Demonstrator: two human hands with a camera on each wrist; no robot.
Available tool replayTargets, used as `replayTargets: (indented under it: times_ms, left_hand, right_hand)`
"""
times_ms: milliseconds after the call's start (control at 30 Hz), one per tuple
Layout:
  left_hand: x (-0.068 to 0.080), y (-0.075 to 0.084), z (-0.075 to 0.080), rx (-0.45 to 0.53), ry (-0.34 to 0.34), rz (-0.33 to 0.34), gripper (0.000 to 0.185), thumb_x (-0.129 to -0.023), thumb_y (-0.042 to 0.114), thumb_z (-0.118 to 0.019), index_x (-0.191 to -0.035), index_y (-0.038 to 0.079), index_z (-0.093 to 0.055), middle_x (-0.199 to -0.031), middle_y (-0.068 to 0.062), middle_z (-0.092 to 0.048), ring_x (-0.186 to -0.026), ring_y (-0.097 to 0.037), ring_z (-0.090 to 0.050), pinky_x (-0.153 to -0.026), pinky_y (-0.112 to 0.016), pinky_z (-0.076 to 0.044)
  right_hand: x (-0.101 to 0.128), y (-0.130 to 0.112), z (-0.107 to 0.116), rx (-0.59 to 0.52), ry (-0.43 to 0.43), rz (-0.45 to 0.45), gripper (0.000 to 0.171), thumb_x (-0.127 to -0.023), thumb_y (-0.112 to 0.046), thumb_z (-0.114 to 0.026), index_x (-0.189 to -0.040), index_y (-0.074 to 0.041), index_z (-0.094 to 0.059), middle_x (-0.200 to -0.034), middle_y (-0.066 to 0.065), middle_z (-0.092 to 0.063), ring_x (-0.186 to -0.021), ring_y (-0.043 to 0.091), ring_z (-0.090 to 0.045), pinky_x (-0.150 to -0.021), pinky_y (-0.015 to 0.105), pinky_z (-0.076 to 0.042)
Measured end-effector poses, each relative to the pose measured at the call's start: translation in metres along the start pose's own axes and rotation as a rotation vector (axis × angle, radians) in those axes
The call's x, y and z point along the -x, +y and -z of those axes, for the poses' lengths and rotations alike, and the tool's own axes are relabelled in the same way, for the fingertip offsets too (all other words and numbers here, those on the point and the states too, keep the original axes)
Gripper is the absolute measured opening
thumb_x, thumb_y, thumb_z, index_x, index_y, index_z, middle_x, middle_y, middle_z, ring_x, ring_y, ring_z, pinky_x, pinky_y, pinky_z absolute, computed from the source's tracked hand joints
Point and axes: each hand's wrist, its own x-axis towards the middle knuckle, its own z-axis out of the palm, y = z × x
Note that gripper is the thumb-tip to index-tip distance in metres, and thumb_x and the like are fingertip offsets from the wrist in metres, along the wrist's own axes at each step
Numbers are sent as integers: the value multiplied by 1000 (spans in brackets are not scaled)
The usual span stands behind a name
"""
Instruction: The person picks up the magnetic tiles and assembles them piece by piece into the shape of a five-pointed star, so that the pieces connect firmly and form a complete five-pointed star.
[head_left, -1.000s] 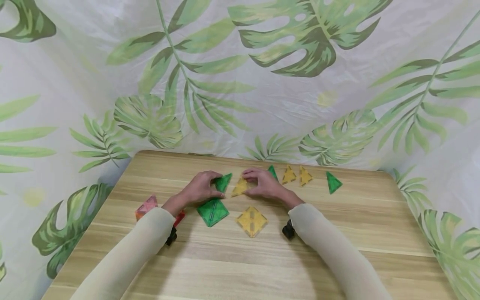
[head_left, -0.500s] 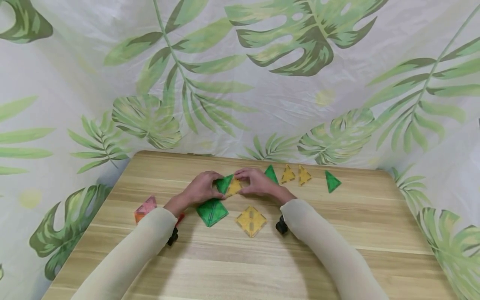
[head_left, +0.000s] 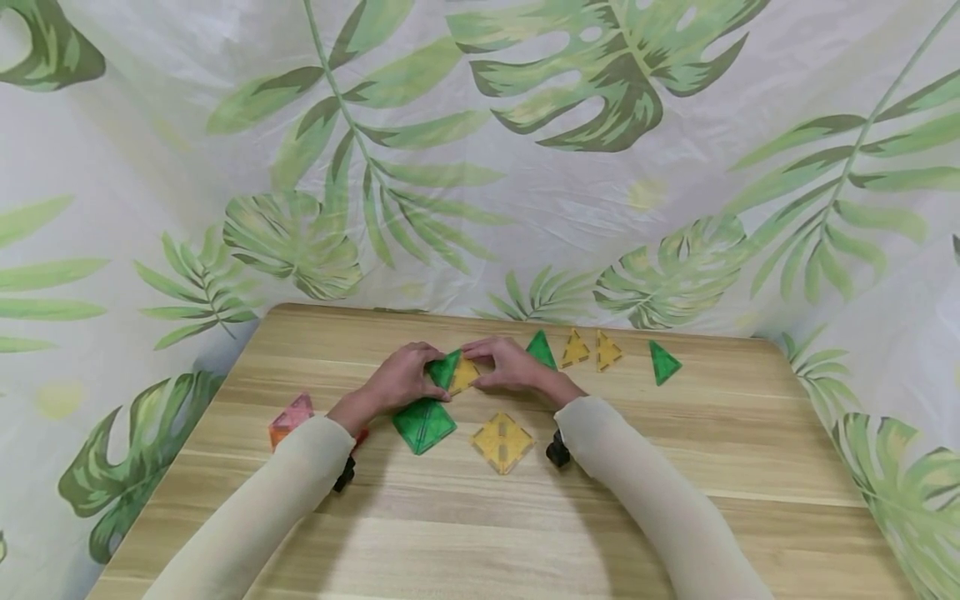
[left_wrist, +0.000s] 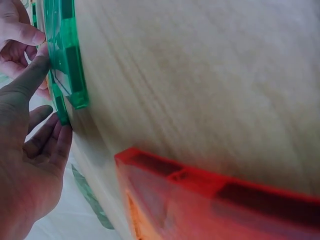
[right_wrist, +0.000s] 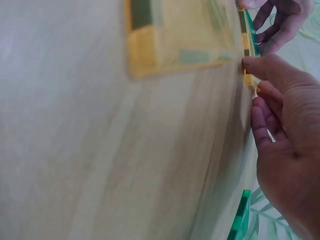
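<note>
At the far middle of the table, my left hand [head_left: 397, 382] holds a green triangular magnetic tile [head_left: 444, 369] between thumb and fingers. My right hand [head_left: 512, 364] pinches a yellow triangular magnetic tile [head_left: 463, 377] by its right side. The two tiles lie edge to edge, green on the left. In the right wrist view, the thumb of the right hand [right_wrist: 295, 130] presses the yellow tile [right_wrist: 248, 80]. Nearer me lie a green diamond [head_left: 424, 427] and a yellow diamond [head_left: 502, 443], each of two triangles. The left fingers partly cover the held green tile.
Behind the right hand are a green triangle [head_left: 542, 350], two yellow triangles [head_left: 576, 350] and, further right, another green triangle [head_left: 664, 363]. Pink and orange tiles [head_left: 292, 415] and a red tile [left_wrist: 240, 200] lie by the left forearm. A leaf-print cloth [head_left: 480, 208] hangs behind the table.
My right hand has moved left with the yellow triangle, closing the gap to the green one. The green triangle behind the right hand shows more fully. My left hand stays nearly still.
</note>
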Motion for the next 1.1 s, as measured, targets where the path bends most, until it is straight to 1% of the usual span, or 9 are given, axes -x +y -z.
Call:
replayTargets:
  times_ms: [100,200,367,533,600,700,833,967,1100]
  left_hand:
    - [0,0,1,1,-5,-9,78,-78,39,-96,-136,-5,-67,-130,-20,-69,-118,-34,-66,-103,-49,-55]
    - [0,2,4,-5,-11,-4,79,-79,40,-95,-138,-4,-65,-133,-20,-67,-122,-35,-63,-107,-50,-53]
    - [-4,9,6,7,-11,-6,78,-84,39,-92,-144,-1,-62,-144,-21,-62,-132,-38,-58,-112,-53,-49]
    - [-11,22,4,47,-4,5,82,-85,39,-91,-150,3,-57,-152,-21,-55,-141,-39,-52,-115,-55,-47]
    - [-16,28,2,57,3,6,84,-85,40,-91,-152,4,-55,-153,-21,-55,-141,-39,-53,-114,-55,-48]
    - [-24,37,-2,66,12,-6,88,-84,42,-91,-154,4,-52,-154,-21,-54,-141,-39,-53,-112,-54,-50]
    - [-35,49,-9,83,8,-17,92,-85,45,-90,-157,5,-49,-156,-21,-52,-144,-37,-51,-114,-52,-48]
    - [-48,61,-16,117,4,-29,95,-85,45,-89,-158,3,-46,-159,-19,-50,-146,-36,-49,-116,-50,-47]
    - [-61,73,-22,175,-8,-33,98,-86,43,-90,-160,1,-42,-161,-19,-47,-147,-37,-47,-117,-52,-45]
  right_hand:
    - [1,-1,0,3,5,-2,56,-92,-14,-84,-140,6,-64,-152,19,-58,-142,36,-54,-118,45,-45]
    - [5,-4,3,-17,16,-15,56,-92,-14,-84,-140,6,-64,-151,21,-58,-139,36,-56,-115,44,-49]
    - [25,-6,16,-51,41,-48,54,-92,-12,-84,-139,7,-65,-150,22,-58,-133,37,-61,-109,45,-54]
    - [59,0,33,-67,62,-86,55,-92,-12,-84,-140,6,-64,-150,21,-58,-130,37,-62,-106,49,-55]
    - [75,3,43,-60,81,-92,55,-92,-12,-84,-139,6,-65,-149,22,-59,-131,39,-61,-105,52,-55]
    - [99,10,57,-92,115,-109,54,-91,-10,-84,-138,6,-65,-150,25,-58,-130,43,-61,-103,57,-55]
    - [130,22,75,-128,164,-161,55,-91,-9,-84,-140,7,-63,-151,26,-56,-131,45,-60,-105,60,-53]
    - [159,31,93,-89,230,-216,57,-89,-11,-87,-139,7,-65,-149,24,-59,-135,44,-57,-108,61,-51]
    - [187,42,106,-72,271,-268,59,-89,-13,-88,-139,5,-65,-149,22,-60,-136,45,-56,-111,63,-48]
